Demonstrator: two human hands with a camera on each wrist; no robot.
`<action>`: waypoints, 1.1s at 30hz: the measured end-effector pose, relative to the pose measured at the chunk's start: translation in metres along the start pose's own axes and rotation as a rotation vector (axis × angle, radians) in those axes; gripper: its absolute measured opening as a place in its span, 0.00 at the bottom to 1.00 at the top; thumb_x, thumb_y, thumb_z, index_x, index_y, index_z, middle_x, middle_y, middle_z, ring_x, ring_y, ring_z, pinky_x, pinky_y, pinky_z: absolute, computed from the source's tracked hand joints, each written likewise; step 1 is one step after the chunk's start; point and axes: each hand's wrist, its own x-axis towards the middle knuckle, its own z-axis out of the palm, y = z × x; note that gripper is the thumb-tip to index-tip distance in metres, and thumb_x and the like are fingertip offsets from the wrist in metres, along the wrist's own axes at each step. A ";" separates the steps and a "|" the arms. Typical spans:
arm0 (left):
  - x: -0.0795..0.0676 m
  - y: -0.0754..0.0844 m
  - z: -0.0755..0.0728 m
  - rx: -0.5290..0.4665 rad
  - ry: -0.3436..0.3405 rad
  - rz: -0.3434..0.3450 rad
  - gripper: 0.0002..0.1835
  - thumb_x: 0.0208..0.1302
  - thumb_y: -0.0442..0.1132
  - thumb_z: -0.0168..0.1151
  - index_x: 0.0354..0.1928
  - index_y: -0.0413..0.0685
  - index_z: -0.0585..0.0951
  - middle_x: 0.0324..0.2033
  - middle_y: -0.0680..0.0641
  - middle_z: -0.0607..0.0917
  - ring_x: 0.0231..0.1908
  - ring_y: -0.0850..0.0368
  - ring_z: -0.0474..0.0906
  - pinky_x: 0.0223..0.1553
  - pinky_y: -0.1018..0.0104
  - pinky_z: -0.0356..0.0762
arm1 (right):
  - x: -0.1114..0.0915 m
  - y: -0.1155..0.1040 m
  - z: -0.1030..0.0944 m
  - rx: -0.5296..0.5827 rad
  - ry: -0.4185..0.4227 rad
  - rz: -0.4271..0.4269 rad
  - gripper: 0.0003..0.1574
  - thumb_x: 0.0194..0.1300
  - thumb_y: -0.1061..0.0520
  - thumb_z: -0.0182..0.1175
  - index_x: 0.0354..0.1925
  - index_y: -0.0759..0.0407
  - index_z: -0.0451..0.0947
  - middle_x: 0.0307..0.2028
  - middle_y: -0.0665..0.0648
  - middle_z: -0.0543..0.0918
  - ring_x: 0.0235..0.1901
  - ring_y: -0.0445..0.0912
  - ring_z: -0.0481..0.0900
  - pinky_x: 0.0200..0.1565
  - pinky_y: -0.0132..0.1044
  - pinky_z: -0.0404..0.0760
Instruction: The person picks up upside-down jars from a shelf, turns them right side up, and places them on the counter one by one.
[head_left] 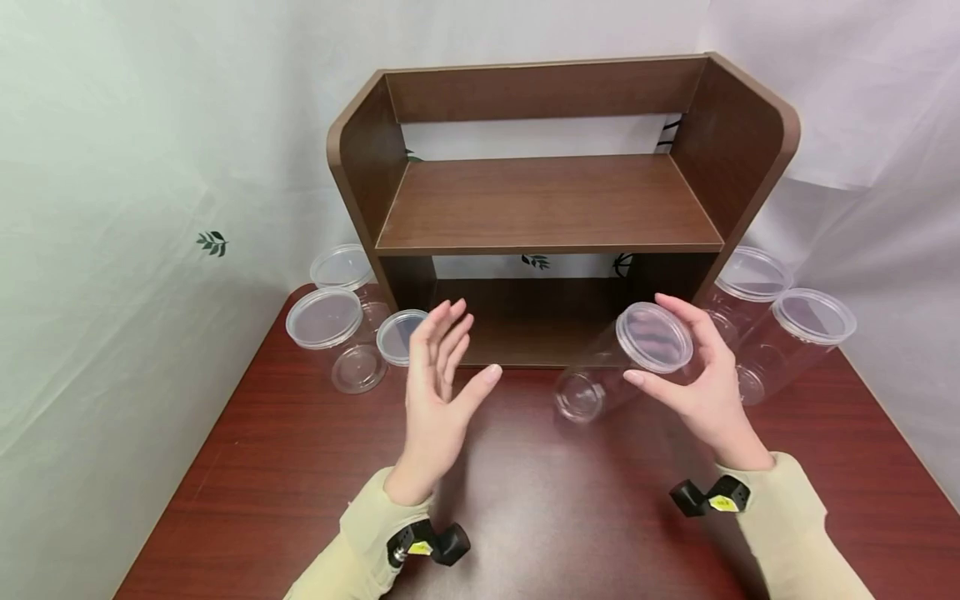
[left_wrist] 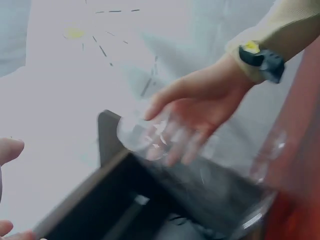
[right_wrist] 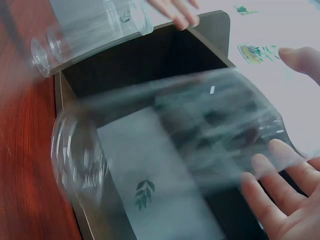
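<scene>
My right hand (head_left: 708, 379) grips a clear plastic jar (head_left: 654, 337) near its pale translucent lid, thumb on one side and fingers on the other. The jar leans, its base toward the left, in front of the lower shelf; whether the base touches the table cannot be told. In the right wrist view the blurred jar (right_wrist: 200, 135) spans the picture. My left hand (head_left: 435, 417) holds nothing, its fingers loosely extended and thumb apart. Nearest to it is another lidded clear jar (head_left: 397, 337), partly hidden behind the fingers; whether they touch is unclear.
A brown two-tier wooden shelf (head_left: 547, 204) stands at the back of the reddish table (head_left: 525, 500). Two lidded jars, one at the front (head_left: 324, 318), stand to its left. Two more, including a front one (head_left: 813, 317), stand to its right. White cloth (head_left: 150, 167) hangs around.
</scene>
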 end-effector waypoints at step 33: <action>0.135 0.059 -0.056 0.383 0.236 0.075 0.37 0.62 0.35 0.71 0.71 0.37 0.66 0.65 0.44 0.73 0.63 0.52 0.72 0.68 0.64 0.65 | -0.003 0.017 0.022 -0.192 -0.153 0.065 0.58 0.48 0.71 0.79 0.74 0.49 0.67 0.59 0.58 0.80 0.49 0.50 0.82 0.46 0.31 0.80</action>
